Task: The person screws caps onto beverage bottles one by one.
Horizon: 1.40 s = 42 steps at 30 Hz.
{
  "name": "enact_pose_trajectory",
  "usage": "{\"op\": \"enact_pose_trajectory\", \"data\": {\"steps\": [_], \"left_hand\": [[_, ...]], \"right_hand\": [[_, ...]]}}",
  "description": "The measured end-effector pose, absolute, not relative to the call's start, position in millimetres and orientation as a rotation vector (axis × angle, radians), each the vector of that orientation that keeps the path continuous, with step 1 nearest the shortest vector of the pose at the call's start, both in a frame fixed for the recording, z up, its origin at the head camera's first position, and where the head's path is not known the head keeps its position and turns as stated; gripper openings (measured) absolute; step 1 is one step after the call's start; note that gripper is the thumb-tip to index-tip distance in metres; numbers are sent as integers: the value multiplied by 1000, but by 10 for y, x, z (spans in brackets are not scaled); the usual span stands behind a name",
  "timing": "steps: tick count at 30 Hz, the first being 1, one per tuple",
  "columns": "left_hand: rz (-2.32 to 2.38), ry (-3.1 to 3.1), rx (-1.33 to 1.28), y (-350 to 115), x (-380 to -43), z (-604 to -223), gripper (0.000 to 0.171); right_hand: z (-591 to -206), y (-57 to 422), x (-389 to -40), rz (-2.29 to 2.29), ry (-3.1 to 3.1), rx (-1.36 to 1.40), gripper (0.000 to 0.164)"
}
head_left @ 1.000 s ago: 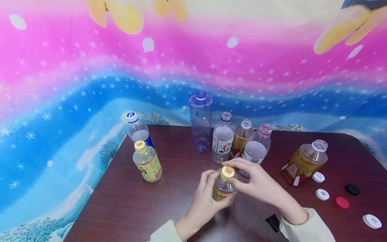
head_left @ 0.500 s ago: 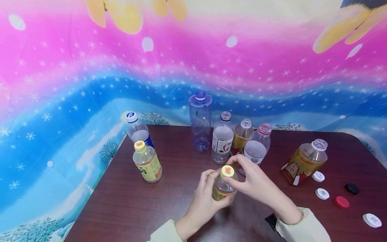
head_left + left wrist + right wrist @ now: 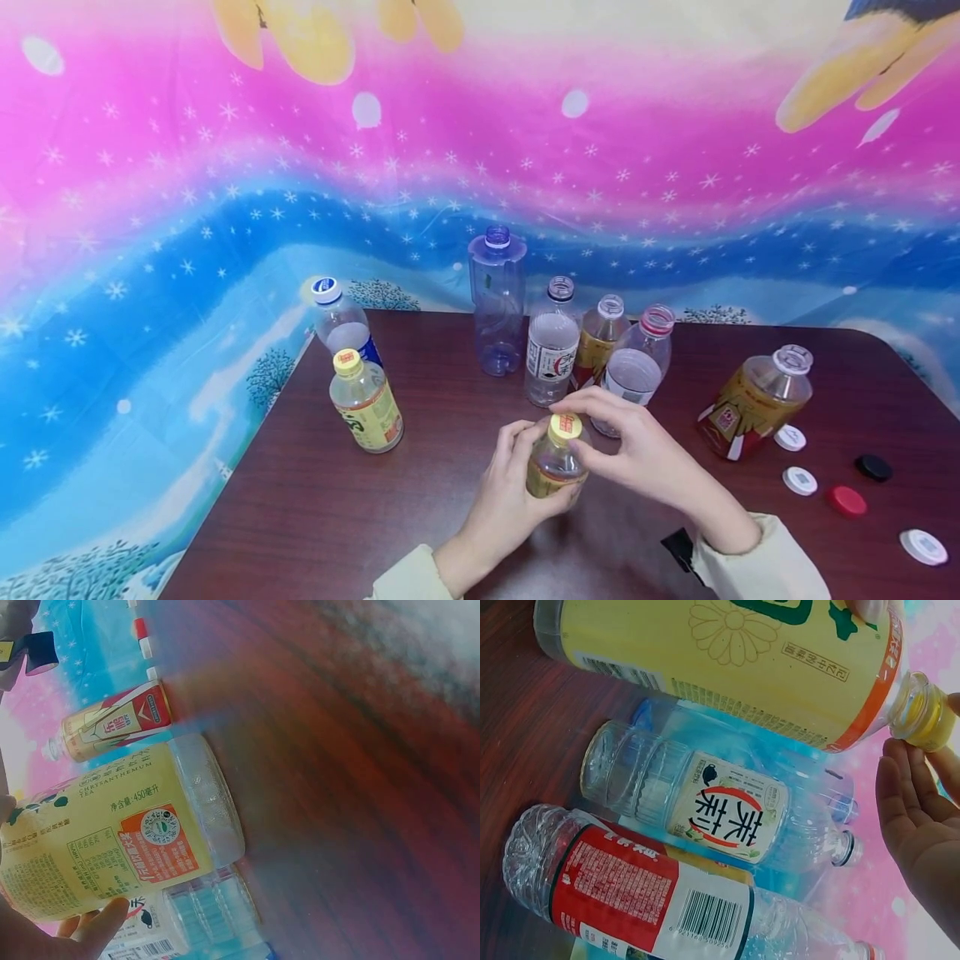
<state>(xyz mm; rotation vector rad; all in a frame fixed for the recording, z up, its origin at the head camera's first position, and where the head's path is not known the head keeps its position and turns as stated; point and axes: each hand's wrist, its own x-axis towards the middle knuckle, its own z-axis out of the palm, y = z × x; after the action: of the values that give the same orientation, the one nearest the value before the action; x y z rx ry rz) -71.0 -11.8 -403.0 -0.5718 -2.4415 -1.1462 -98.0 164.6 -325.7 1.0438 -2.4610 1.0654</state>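
Note:
My left hand (image 3: pixel 506 479) grips a clear bottle with a yellow label (image 3: pixel 112 832) printed "Chrysanthemum Tea". Its yellow cap (image 3: pixel 566 427) sits on the neck, and my right hand (image 3: pixel 637 446) pinches that cap between thumb and fingers. In the right wrist view the cap and the bottle neck (image 3: pixel 907 701) show up close, with the right fingers (image 3: pixel 911 776) at the cap's side. The left wrist view shows the bottle's base raised over the dark table.
Uncapped bottles stand behind: a purple one (image 3: pixel 498 308), one with a white label (image 3: pixel 552 346), a pink-ringed one (image 3: pixel 637 367). A gold-labelled bottle (image 3: pixel 757 404) stands right, near loose caps (image 3: pixel 847 502). Two capped bottles, one yellow-labelled (image 3: pixel 367 408), stand left on the table (image 3: pixel 300 517).
My right hand's fingers shift around the yellow cap, drawing in and then reaching out over it again. My left hand and the bottle stay almost still.

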Motion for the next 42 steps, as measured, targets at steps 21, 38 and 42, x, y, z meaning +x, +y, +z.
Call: {"op": "enact_pose_trajectory", "data": {"steps": [21,38,42], "left_hand": [[-1178,-2442,-533,-84,-693,-4005,70],[-1207,-2553,-435,-100,-606,-3963,85],[-1188,-2540,-412,-86,-605,-3957,79]], "right_hand": [[-3191,1582,-880,897,-2419,944,37],[-3222,1591,-900,959,-2496,915,32],[-3220,1587,-900,965,-2498,909,31]]}}
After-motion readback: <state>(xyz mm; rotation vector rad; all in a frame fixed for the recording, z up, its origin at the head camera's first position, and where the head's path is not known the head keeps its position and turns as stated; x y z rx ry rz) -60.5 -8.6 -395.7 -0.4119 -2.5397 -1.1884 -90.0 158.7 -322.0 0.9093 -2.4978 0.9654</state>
